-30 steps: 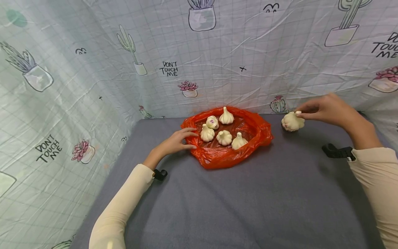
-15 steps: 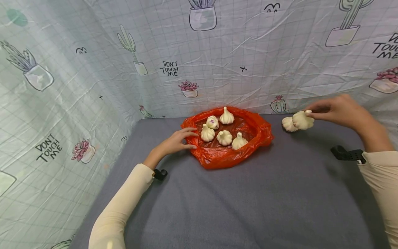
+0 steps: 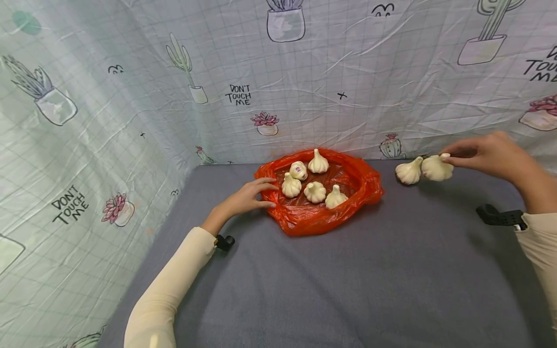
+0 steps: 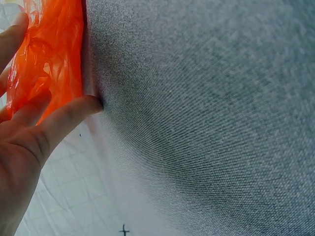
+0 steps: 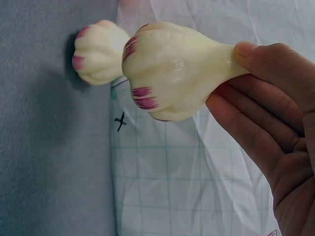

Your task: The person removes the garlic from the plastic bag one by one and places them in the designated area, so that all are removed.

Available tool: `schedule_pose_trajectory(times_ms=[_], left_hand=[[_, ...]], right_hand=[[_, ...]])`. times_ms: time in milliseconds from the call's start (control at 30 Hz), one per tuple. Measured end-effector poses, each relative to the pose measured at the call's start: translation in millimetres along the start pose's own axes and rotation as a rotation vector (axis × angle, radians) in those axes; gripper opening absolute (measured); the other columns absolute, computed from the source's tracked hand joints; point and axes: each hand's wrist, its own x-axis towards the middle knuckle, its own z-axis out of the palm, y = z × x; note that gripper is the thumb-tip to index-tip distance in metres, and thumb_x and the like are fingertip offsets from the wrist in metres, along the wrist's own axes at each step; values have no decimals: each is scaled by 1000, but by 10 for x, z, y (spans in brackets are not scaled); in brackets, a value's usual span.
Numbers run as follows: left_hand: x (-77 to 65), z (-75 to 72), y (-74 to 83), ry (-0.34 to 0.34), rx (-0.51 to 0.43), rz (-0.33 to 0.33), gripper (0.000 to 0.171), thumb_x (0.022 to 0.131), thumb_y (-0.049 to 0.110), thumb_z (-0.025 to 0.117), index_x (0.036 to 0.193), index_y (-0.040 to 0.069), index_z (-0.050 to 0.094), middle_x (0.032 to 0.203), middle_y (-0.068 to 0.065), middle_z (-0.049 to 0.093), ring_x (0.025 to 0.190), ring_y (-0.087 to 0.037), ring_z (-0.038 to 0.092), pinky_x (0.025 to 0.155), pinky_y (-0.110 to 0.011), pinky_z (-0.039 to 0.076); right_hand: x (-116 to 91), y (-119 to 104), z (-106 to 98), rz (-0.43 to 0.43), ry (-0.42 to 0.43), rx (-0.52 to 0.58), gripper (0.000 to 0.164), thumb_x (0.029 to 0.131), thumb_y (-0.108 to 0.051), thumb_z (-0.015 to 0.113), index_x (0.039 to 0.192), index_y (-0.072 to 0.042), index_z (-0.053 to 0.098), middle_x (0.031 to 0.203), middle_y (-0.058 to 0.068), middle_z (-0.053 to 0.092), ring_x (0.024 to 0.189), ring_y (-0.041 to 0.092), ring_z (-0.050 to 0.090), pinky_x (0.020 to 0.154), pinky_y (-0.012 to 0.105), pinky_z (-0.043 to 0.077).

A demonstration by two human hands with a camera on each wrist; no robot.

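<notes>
In the head view my right hand pinches a garlic bulb by its stem, thumb against the fingers. The right wrist view shows this held garlic bulb as pale and glossy with purple streaks, held off the table. Just left of it another garlic bulb lies on the table. My left hand is at the left rim of a red plastic bag, fingers spread and touching it. Inside the bag sit several garlic bulbs. In the left wrist view the thumb stretches out straight beside the red plastic.
Grey cloth covers the table, with soft folds in it. A pale curtain printed with cacti rises at the table's back edge and along its left side. Black wrist straps sit at both cuffs.
My right hand has moved to the right with its garlic bulb, away from the bulb lying on the table, which now shows whole. The left hand and the bag keep their place.
</notes>
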Motion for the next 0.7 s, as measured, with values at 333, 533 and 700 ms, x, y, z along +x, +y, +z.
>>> schedule_pose_trajectory(times_ms=[333,533,700], left_hand=[[6,-12,-10,-5,2,5,55,92,36,76,138,10,63,157,-13,43,146,-31,37,118,-51,33],[9,-20,-11,-7,1,3,54,92,36,76,138,10,63,157,-12,43,146,-31,38,118,-51,33],[9,-23,-11,-8,8,0,54,93,37,76,138,10,64,157,-12,43,146,-31,37,118,-50,33]], right_hand=[[6,137,41,70,-42,-12,18,91,-21,77,101,-6,81,86,10,77,58,-1,47,54,27,41],[14,223,89,113,-84,-20,24,94,-26,75,104,-5,80,87,11,77,59,1,48,54,28,40],[40,295,137,144,-106,-5,27,94,-29,74,105,-4,80,88,12,77,62,-1,50,56,28,42]])
